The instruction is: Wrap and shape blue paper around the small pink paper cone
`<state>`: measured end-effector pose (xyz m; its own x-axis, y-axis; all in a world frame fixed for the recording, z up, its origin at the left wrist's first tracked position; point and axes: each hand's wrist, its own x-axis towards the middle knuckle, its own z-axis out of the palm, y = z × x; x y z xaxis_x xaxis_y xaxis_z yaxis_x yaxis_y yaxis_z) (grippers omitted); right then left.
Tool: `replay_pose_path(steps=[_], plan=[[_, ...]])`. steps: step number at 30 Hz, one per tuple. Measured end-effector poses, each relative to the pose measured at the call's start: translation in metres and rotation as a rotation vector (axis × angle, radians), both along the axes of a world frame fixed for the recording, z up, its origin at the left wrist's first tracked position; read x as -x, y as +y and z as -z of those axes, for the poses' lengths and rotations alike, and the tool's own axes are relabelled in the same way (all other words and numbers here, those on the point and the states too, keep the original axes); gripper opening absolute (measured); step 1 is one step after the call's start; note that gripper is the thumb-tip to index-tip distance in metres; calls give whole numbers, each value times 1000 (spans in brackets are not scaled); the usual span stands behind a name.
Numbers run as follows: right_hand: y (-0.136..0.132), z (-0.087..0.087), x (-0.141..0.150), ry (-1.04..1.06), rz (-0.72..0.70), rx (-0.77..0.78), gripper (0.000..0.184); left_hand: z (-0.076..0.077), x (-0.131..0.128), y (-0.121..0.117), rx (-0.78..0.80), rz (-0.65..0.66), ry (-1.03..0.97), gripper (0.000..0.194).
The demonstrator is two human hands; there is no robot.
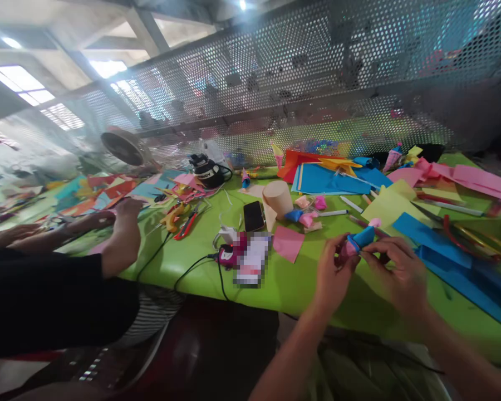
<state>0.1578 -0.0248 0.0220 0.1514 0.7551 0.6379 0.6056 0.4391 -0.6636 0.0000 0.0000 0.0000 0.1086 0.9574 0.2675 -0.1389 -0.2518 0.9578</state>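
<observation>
with a flat pink paper square (289, 243) to its left, the curled left hand (333, 272) grips a small blue-and-pink rolled-paper piece (362, 237) between both hands, which might crease or unroll if squeezed too hard or tugged by the right hand (401, 273), pinching its edge with closed fingertips.

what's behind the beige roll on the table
Behind the beige roll, red paper and blue sheets show, with the perforated panel beyond; whatever its body covers is hidden.
</observation>
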Motion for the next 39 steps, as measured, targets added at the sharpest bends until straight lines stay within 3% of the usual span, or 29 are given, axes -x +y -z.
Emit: replay_pose_path(steps=[4, 17, 21, 29, 39], plan=[[-3, -5, 2, 9, -18, 2, 8, 0, 0, -1, 12, -17, 11, 54], [-3, -3, 0, 43, -17, 43, 7, 1, -3, -2, -107, -105, 59, 55], [-4, -6, 0, 62, -16, -15, 10, 1, -4, -2, -142, -167, 59, 54], [-3, -4, 2, -104, 25, -54, 20, 0, -6, -7, -249, -258, 150, 59], [-2, -18, 1, -113, -20, -85, 2, 4, -6, -9, -409, -396, 330, 66]])
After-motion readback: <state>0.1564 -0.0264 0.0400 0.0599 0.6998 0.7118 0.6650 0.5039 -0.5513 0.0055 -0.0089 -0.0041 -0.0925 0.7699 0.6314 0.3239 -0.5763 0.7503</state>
